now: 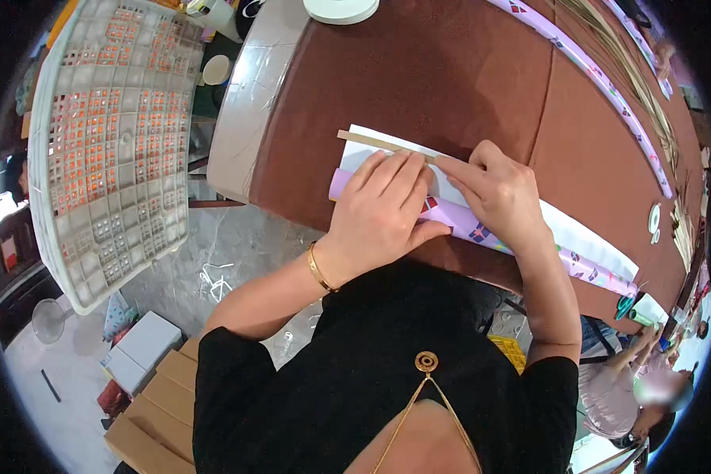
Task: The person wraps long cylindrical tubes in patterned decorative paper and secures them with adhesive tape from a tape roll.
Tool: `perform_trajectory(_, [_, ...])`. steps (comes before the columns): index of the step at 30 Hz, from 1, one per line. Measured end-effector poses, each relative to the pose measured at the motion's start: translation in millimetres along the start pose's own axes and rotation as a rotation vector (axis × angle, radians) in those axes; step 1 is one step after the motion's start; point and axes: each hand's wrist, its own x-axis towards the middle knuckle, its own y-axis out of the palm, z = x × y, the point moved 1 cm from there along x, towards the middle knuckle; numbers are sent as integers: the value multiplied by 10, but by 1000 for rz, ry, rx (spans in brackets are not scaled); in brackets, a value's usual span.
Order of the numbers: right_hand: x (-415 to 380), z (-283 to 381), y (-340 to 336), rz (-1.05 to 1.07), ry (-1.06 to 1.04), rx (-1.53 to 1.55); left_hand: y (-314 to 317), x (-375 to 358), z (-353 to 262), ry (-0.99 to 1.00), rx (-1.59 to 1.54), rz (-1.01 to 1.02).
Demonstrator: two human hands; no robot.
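On the brown tabletop before me lies a sheet of purple patterned paper point(581, 266), its white underside point(565, 229) facing up along the far part and the purple part curling along the near edge. A thin tan strip point(355, 138) rests along the far left edge of the white side, its end sticking out past the paper. My left hand point(379, 209) lies flat over the paper and strip, fingers stretched out together. Just to the right, my right hand point(498, 189) has its fingers curled, with the fingertips on the strip beside my left fingers. Their exact grip is partly hidden.
Long purple patterned lengths point(608, 91) and a bundle of tan strips point(644, 95) lie across the table's right. A white roll point(341, 8) sits at the far edge, teal scissors point(624, 306) at right. A white plastic crate point(122, 150) stands left; a co-worker point(616, 387) sits at right.
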Motion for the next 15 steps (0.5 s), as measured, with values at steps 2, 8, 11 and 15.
perform_trajectory(2, [-5,-16,-7,-5,-3,-8,10,2,9,12,39,-5])
perform_trajectory(8, [-47,-32,-32,-30,-28,55,12,2,-2,13,59,-16])
perform_trajectory(11, [-79,-39,-45,-23,-11,95,9,-2,-11,18,80,-14])
perform_trajectory(15, [-116,-59,-140,-62,52,266,1,1,-20,14,88,-18])
